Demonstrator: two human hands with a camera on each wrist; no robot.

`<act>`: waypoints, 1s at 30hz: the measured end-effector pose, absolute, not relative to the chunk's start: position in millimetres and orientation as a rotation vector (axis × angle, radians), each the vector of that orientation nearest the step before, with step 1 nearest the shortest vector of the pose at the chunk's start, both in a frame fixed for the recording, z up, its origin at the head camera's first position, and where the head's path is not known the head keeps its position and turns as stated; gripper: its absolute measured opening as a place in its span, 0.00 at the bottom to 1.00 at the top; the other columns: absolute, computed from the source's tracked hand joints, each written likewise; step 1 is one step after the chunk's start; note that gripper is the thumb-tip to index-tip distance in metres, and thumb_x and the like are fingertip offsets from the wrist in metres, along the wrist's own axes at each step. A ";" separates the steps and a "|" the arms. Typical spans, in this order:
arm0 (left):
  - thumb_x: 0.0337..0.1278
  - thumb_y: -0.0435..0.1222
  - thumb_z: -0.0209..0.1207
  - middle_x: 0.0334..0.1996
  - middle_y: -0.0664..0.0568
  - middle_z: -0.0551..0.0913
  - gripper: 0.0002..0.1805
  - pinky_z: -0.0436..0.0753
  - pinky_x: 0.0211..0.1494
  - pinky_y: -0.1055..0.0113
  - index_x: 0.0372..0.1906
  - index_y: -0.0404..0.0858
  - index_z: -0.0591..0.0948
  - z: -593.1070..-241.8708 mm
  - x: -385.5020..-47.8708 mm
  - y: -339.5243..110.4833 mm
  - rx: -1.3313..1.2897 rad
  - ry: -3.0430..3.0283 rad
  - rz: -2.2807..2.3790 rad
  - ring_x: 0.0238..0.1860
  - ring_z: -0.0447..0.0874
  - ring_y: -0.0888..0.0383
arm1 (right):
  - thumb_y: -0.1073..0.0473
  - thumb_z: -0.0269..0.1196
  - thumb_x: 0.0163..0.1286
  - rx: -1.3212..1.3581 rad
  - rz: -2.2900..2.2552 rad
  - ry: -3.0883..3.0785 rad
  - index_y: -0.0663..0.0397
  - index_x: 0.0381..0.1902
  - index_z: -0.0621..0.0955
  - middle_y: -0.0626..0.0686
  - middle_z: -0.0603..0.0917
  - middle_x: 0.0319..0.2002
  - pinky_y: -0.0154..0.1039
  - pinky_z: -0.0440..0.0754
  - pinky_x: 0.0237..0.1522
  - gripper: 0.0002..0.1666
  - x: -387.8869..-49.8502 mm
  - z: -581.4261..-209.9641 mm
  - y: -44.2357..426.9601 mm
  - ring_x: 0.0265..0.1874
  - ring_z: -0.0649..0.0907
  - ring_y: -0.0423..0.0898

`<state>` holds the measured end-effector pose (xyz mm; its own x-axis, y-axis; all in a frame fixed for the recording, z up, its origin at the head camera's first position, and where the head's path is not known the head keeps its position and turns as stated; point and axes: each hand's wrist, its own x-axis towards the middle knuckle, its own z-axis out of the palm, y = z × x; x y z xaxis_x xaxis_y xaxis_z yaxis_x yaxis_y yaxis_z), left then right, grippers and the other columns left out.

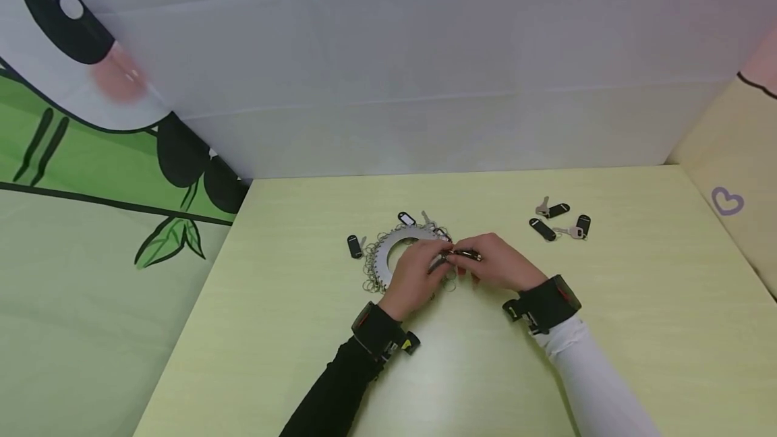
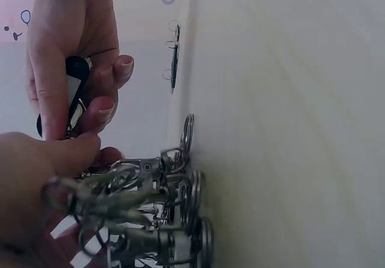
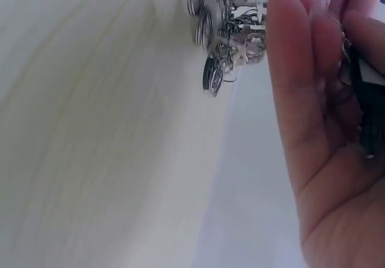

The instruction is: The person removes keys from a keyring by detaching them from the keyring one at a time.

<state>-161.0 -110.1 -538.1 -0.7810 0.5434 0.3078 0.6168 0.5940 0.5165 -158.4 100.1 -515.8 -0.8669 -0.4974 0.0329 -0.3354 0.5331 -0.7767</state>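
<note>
A flat grey ring-shaped disc point(image 1: 380, 263) lies on the table, its rim hung with many metal clasps and split rings point(image 2: 197, 196). My left hand point(image 1: 415, 272) reaches over the disc's right side and pinches a small metal clasp near its rim. My right hand point(image 1: 494, 263) holds a black key tag point(image 3: 368, 102) with a white label, its fingertips meeting the left hand's. In the left wrist view the tag shows between the right thumb and fingers. Fingers hide the exact link between tag and clasp.
Black key tags with keys point(image 1: 575, 230) lie in a loose group at the right. Another tag point(image 1: 355, 246) with a key lies left of the disc, and a white-labelled tag point(image 1: 406, 218) is at its far edge. A white cloth wall point(image 1: 449, 133) stands behind the table.
</note>
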 end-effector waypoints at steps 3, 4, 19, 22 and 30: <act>0.71 0.40 0.65 0.50 0.53 0.89 0.12 0.80 0.58 0.59 0.55 0.46 0.84 -538.0 -162.0 -110.6 -0.936 -2.685 -0.968 0.53 0.83 0.54 | 0.52 0.56 0.83 -0.724 -1.269 2.567 0.50 0.45 0.86 0.50 0.86 0.32 0.38 0.81 0.30 0.13 -158.4 -516.3 100.2 0.23 0.83 0.44; 0.71 0.40 0.65 0.49 0.53 0.89 0.12 0.81 0.56 0.59 0.55 0.46 0.84 -538.2 -162.1 -110.8 -0.924 -2.681 -0.979 0.51 0.84 0.54 | 0.52 0.55 0.84 -0.727 -1.279 2.562 0.51 0.44 0.85 0.51 0.86 0.32 0.38 0.81 0.31 0.14 -158.4 -516.6 100.1 0.24 0.84 0.45; 0.74 0.40 0.62 0.40 0.52 0.89 0.10 0.83 0.45 0.64 0.54 0.43 0.83 -536.8 -163.7 -110.8 -0.898 -2.639 -1.062 0.43 0.87 0.58 | 0.56 0.50 0.86 -0.599 -1.386 2.512 0.53 0.54 0.79 0.49 0.86 0.30 0.42 0.79 0.41 0.12 -159.4 -518.4 103.3 0.30 0.83 0.47; 0.73 0.39 0.62 0.37 0.54 0.88 0.05 0.81 0.43 0.66 0.47 0.44 0.84 -538.7 -164.6 -112.5 -0.915 -2.593 -1.094 0.39 0.85 0.59 | 0.58 0.52 0.85 -0.591 -1.404 2.495 0.49 0.57 0.78 0.51 0.87 0.31 0.42 0.82 0.41 0.11 -159.2 -518.2 103.8 0.32 0.85 0.47; 0.74 0.39 0.61 0.36 0.56 0.88 0.04 0.77 0.43 0.65 0.44 0.46 0.86 -540.1 -165.5 -116.4 -0.961 -2.549 -1.171 0.37 0.79 0.61 | 0.62 0.69 0.71 -0.755 -1.289 2.812 0.47 0.44 0.90 0.46 0.90 0.39 0.40 0.85 0.40 0.06 -159.6 -522.2 104.5 0.38 0.87 0.42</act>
